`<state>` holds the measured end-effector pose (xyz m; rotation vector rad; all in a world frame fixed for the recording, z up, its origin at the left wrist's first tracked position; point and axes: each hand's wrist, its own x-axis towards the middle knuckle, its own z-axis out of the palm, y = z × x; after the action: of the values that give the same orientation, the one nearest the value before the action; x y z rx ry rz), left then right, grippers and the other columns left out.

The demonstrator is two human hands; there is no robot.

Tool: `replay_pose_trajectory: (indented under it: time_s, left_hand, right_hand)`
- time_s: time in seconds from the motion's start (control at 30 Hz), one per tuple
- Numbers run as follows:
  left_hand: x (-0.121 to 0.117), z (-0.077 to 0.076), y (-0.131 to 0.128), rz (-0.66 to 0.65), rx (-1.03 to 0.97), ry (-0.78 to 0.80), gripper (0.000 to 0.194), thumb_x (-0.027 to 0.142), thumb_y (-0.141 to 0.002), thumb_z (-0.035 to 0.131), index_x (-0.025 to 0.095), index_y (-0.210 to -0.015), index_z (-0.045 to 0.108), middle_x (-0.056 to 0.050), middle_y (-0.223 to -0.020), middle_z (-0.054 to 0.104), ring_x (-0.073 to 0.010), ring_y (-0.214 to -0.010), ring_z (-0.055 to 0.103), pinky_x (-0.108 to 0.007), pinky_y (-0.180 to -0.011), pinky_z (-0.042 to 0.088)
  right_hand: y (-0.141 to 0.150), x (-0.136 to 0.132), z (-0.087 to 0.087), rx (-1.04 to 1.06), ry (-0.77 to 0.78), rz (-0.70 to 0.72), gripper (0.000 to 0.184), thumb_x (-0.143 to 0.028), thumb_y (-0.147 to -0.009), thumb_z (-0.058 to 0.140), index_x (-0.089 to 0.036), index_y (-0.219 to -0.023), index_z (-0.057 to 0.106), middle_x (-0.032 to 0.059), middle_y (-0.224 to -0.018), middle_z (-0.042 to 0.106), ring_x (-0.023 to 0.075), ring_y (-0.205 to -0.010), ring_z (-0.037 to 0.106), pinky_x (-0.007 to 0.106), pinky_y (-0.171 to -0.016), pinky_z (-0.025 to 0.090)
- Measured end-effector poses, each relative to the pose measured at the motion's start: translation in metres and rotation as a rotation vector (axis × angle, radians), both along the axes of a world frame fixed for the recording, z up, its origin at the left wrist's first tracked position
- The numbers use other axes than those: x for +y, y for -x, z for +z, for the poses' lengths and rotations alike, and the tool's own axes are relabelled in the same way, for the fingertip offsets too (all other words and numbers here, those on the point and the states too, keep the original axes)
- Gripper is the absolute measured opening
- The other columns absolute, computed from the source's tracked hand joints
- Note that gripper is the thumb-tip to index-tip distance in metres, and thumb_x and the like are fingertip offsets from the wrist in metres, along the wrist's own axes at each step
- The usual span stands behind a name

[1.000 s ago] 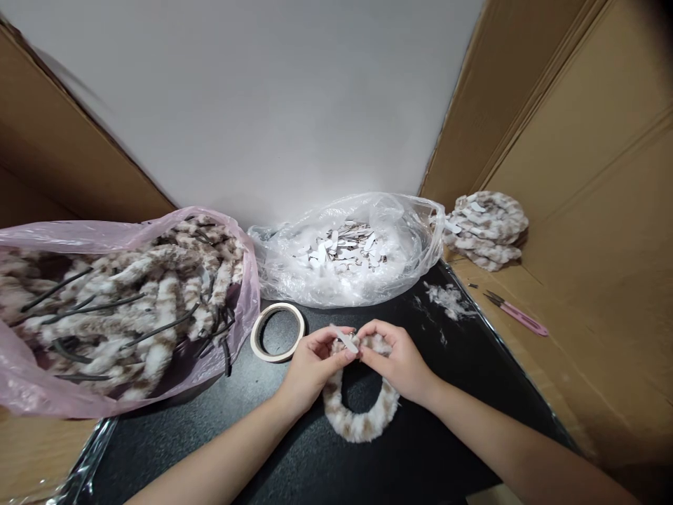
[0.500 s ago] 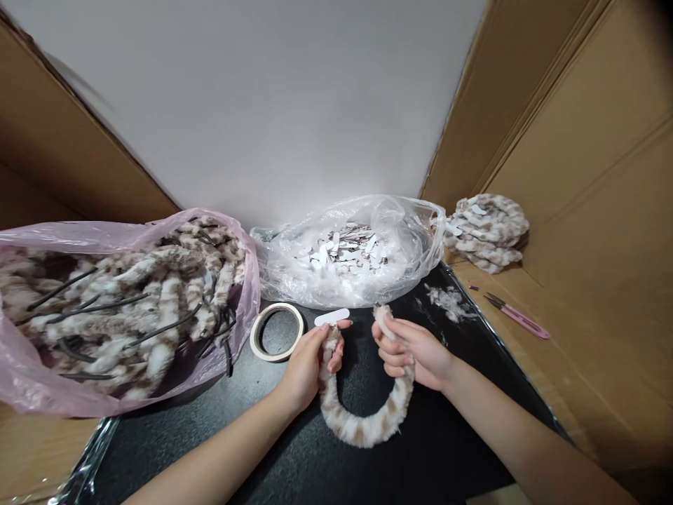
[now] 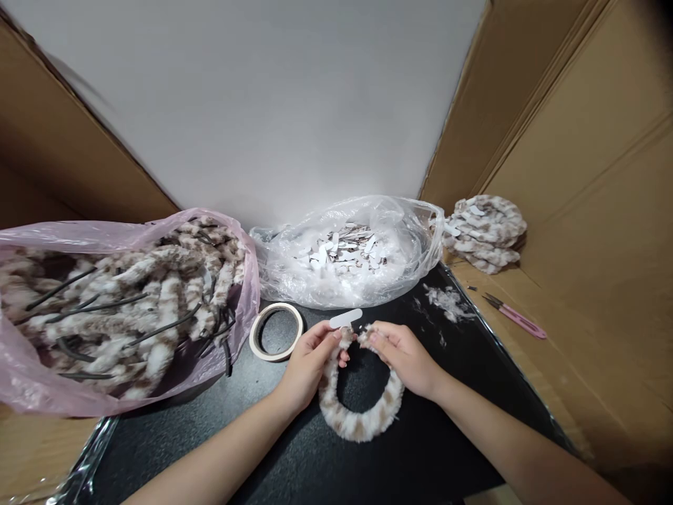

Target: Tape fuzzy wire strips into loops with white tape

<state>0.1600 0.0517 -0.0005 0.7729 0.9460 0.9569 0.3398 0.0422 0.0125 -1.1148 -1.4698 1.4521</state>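
A fluffy white-and-brown plush tube [image 3: 361,426] is bent into a ring over the black work surface. My left hand [image 3: 311,359] is closed round its left end, where a small white rounded tag [image 3: 345,318] sticks up above the fingers. Pinched in my right hand [image 3: 407,356] is the tube's other end. The two ends face each other with a narrow gap between them. Fingers hide part of both ends.
At left a pink plastic bag [image 3: 251,280] holds plush tubes with black cords. A tape roll [image 3: 254,339] lies beside it. Behind are white tags in a clear bag [image 3: 415,270]. Right are fluff [image 3: 449,303], pink thread snips [image 3: 520,322] and stacked plush rings [image 3: 488,235].
My right hand has moved left and turned, bringing its end of the tube close to the left end. The ring has narrowed, and the white tag has shifted slightly right and tilted.
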Motion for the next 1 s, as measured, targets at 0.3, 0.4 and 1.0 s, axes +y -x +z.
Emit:
replay_pose_trajectory:
  time_s: [0.3, 0.4, 1.0]
  left_hand:
    - [-0.0020, 0.0009, 0.0011, -0.087, 0.025, -0.088, 0.021, 0.036, -0.078, 0.072, 0.015, -0.079, 0.066, 0.001, -0.065, 0.066, -0.0093, -0.057, 0.060, -0.019, -0.059, 0.048]
    - [-0.0011, -0.0009, 0.0019, -0.086, 0.032, -0.070, 0.021, 0.033, -0.073, 0.076, 0.015, -0.081, 0.068, 0.000, -0.067, 0.068, -0.0094, -0.057, 0.059, -0.019, -0.058, 0.047]
    - [-0.0025, -0.0046, 0.0021, -0.046, 0.084, -0.078, 0.026, 0.028, -0.065, 0.082, 0.017, -0.087, 0.075, -0.003, -0.076, 0.073, -0.0123, -0.068, 0.062, -0.021, -0.066, 0.048]
  right_hand:
    - [0.0078, -0.0037, -0.0001, -0.261, -0.142, -0.017, 0.034, -0.029, -0.088, 0.046, -0.017, -0.056, 0.045, -0.0032, -0.055, 0.042, 0.0108, -0.054, 0.038, 0.024, -0.054, 0.029]
    - [0.0087, -0.0045, 0.0009, -0.262, -0.146, -0.012, 0.035, -0.029, -0.088, 0.046, -0.018, -0.055, 0.042, -0.0040, -0.054, 0.039, 0.0100, -0.053, 0.035, 0.024, -0.052, 0.027]
    - [0.0058, -0.0101, 0.0034, -0.255, -0.231, -0.056, 0.011, -0.026, -0.094, 0.041, -0.021, -0.085, 0.046, -0.0064, -0.060, 0.041, 0.0111, -0.053, 0.040, 0.024, -0.054, 0.030]
